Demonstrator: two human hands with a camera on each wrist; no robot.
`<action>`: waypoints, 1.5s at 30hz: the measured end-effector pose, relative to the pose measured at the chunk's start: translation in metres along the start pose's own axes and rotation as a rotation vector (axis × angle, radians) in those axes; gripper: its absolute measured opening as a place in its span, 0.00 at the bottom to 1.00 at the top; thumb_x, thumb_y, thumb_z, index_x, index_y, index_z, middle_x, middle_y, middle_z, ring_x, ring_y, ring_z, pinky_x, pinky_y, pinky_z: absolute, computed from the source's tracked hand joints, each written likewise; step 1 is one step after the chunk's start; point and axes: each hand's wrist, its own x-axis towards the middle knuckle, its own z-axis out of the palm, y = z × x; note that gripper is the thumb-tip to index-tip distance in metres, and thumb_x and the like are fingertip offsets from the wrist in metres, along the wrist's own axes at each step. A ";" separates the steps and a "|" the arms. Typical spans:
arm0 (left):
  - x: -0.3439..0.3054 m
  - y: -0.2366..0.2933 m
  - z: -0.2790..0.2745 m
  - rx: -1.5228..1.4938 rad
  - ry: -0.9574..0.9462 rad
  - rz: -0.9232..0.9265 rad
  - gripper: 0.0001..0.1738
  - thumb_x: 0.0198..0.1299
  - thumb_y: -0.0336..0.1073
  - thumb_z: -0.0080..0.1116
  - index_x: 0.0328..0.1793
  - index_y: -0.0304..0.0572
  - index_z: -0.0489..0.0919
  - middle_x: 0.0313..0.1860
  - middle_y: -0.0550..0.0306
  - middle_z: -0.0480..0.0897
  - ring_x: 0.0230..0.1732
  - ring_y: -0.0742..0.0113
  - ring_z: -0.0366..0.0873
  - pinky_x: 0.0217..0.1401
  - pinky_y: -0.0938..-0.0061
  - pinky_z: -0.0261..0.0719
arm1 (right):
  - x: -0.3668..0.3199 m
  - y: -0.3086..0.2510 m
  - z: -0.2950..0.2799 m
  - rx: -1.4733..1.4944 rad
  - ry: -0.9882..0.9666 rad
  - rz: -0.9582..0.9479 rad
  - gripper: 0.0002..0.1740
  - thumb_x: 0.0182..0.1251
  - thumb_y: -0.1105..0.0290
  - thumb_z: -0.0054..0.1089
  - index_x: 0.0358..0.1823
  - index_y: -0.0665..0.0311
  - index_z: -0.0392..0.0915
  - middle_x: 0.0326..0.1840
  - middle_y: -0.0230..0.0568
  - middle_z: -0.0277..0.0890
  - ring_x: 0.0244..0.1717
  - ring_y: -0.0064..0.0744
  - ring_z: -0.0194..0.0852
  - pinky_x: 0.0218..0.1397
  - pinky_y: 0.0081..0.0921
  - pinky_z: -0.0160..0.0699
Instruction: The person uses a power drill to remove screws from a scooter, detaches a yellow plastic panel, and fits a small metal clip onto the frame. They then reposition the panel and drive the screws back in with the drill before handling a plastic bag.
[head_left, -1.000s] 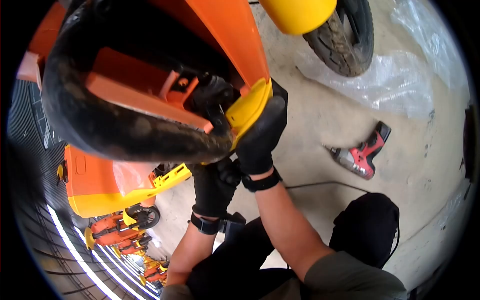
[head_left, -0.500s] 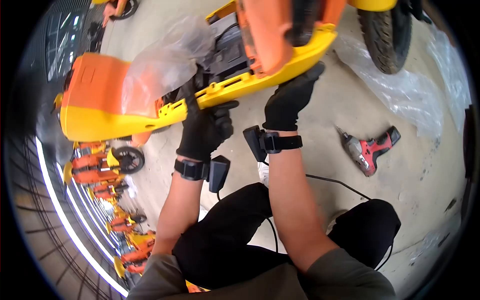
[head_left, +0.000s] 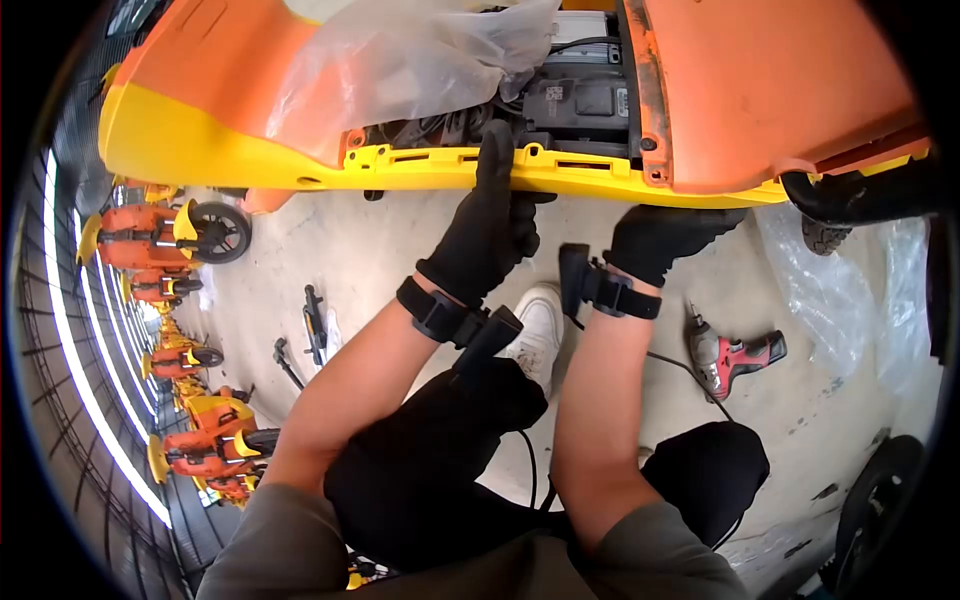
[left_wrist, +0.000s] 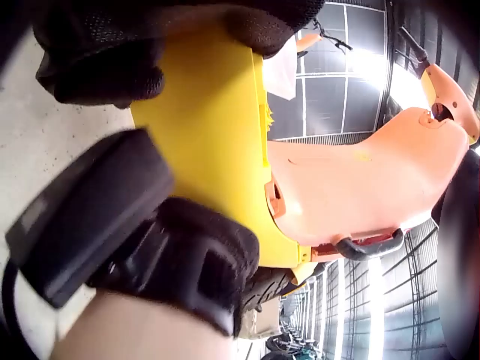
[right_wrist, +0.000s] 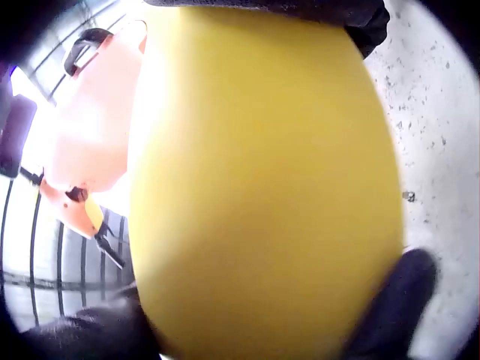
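In the head view an orange scooter's yellow side panel (head_left: 420,170) runs across the top. My black-gloved left hand (head_left: 487,220) grips this panel, thumb up over its upper edge and the other fingers bent below. Farther right, my gloved right hand (head_left: 672,240) lies along the panel's lower side with its fingers stretched out to the right. In the right wrist view the yellow panel (right_wrist: 262,180) fills the middle, partly hiding both hands. Above the panel, the open body shows a black box (head_left: 580,105) and cables. A clear plastic sheet (head_left: 400,70) drapes over the body on the left.
A red cordless drill (head_left: 735,362) lies on the concrete floor to the right, near plastic sheeting (head_left: 820,290). A cable (head_left: 690,372) trails from my right wrist strap. Black parts (head_left: 315,325) lie on the left floor. Several orange scooters (head_left: 140,235) stand in a row behind.
My view has swung from the seat end to the scooter's open middle. The right hand has left the yellow end piece for the panel's lower side; the left thumb now lies over its edge.
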 end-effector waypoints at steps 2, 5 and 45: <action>-0.003 0.004 -0.006 -0.015 -0.035 -0.012 0.41 0.52 0.80 0.47 0.41 0.46 0.74 0.18 0.67 0.63 0.15 0.78 0.52 0.19 0.82 0.57 | 0.008 -0.023 -0.003 0.433 -0.057 0.491 0.32 0.73 0.51 0.43 0.70 0.63 0.55 0.64 0.44 0.65 0.61 0.34 0.69 0.62 0.39 0.72; -0.014 0.019 -0.028 -0.183 -0.006 0.040 0.40 0.52 0.79 0.48 0.41 0.46 0.74 0.19 0.66 0.64 0.15 0.79 0.52 0.19 0.83 0.58 | 0.012 -0.053 -0.016 0.499 -0.112 0.589 0.27 0.71 0.58 0.50 0.65 0.64 0.60 0.61 0.44 0.67 0.62 0.34 0.67 0.62 0.40 0.71; -0.059 -0.048 0.016 0.289 -0.615 0.129 0.23 0.70 0.52 0.49 0.49 0.35 0.75 0.18 0.67 0.67 0.14 0.80 0.60 0.16 0.83 0.61 | 0.164 -0.059 -0.313 -1.345 -1.602 -0.119 0.48 0.45 0.57 0.74 0.67 0.68 0.60 0.49 0.58 0.74 0.48 0.59 0.72 0.51 0.45 0.74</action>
